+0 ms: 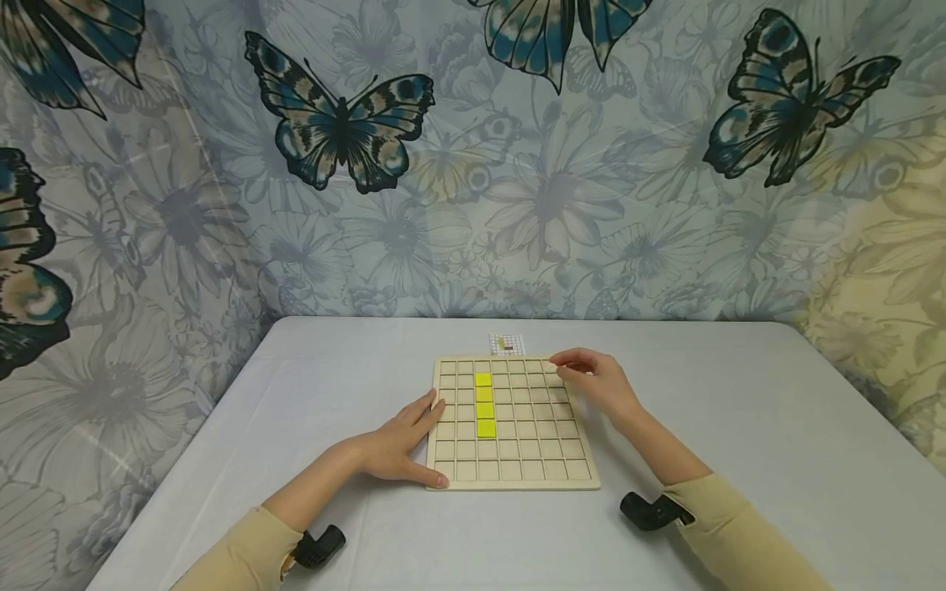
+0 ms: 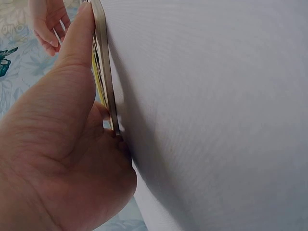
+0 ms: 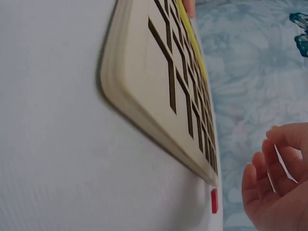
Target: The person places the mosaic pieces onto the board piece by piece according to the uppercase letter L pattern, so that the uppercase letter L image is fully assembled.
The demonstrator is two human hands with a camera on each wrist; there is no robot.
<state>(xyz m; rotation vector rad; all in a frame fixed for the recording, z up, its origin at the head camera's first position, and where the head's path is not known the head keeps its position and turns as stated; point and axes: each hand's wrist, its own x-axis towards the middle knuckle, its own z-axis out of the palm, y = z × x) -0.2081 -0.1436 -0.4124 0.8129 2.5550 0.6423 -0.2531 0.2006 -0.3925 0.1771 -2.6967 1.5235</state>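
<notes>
A pale wooden board (image 1: 517,485) with a grid of square cells lies flat on the table. Several yellow square tiles (image 1: 484,410) form one upright column in it, left of the middle. My left hand (image 1: 395,443) rests at the board's left edge, fingers spread over the rim and thumb on the near left corner. Close by the far right corner is my right hand (image 1: 599,384), its fingers loosely bent and thumb near the index finger. Nothing shows between those fingers in the right wrist view. A small red piece (image 3: 214,201) lies there beside the board, below the right hand.
Just behind the board, a small printed card (image 1: 506,344) shows a grid with coloured marks. White cloth covers the table (image 1: 355,353). Fabric printed with butterflies and flowers (image 1: 547,205) hangs along the back and sides. Black wrist devices (image 1: 654,510) are worn at both cuffs.
</notes>
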